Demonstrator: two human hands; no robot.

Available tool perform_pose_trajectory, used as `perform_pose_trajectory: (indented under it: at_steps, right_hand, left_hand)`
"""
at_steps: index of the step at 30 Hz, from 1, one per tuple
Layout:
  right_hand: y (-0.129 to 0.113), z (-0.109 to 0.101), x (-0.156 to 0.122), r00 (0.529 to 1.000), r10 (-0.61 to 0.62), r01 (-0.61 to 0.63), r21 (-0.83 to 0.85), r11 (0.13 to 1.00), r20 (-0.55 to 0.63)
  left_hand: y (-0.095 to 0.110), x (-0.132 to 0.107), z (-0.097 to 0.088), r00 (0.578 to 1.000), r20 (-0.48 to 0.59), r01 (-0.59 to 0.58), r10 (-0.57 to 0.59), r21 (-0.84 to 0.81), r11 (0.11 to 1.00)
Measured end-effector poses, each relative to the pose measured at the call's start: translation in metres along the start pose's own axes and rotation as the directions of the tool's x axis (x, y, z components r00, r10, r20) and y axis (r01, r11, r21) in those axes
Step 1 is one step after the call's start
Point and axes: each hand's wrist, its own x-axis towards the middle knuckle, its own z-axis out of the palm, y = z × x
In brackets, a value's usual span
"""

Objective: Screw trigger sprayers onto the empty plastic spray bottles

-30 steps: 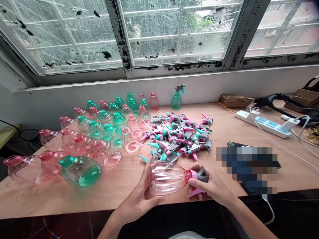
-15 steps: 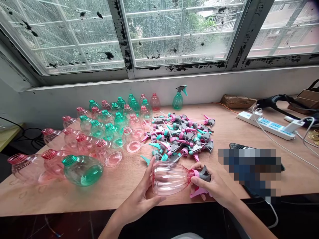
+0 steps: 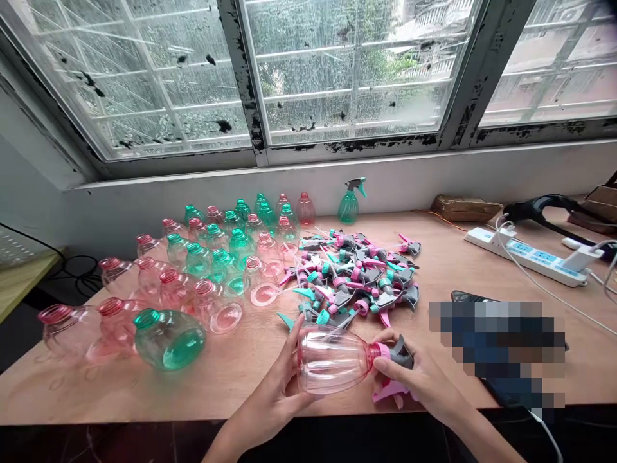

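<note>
A clear pink bottle (image 3: 332,360) lies sideways near the front edge of the wooden table (image 3: 241,379). My left hand (image 3: 277,395) wraps round its base. Fingers of my right hand (image 3: 417,379) are closed on the pink collar of the grey-and-pink trigger sprayer head (image 3: 393,363) fitted on the bottle's neck. Just behind lies a pile of loose sprayer heads (image 3: 357,273) in pink, teal and grey. To the left stand and lie several empty pink and green bottles (image 3: 212,263).
A finished green spray bottle (image 3: 351,200) stands by the wall under the window. A white power strip (image 3: 530,256) with cables lies at the right, with a phone (image 3: 470,297) and a blurred patch nearer me. A brown packet (image 3: 465,207) sits at the back.
The view has shifted slightly; the bottle and both hands sit a little lower and to the right. My grips stay the same on the bottle and sprayer collar.
</note>
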Motion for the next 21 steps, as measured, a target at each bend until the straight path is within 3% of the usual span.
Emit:
perform_pose_trajectory:
  at_steps: [5,14,21]
  right_hand:
    - [0.005,0.002,0.002,1.0,-0.005,0.005,-0.013,1.0,-0.009]
    - [0.019,-0.003,0.005,1.0,-0.028,0.028,0.011,1.0,-0.01]
    - [0.019,-0.002,0.004,0.999,-0.029,0.03,0.023,0.999,-0.026]
  left_hand:
    - [-0.002,-0.002,-0.004,0.999,0.002,0.05,-0.05,-0.012,0.999]
    - [-0.029,0.006,-0.018,0.988,0.125,-0.076,0.092,-0.124,0.989]
    - [-0.034,0.006,-0.015,0.994,0.059,-0.087,0.088,-0.018,0.996]
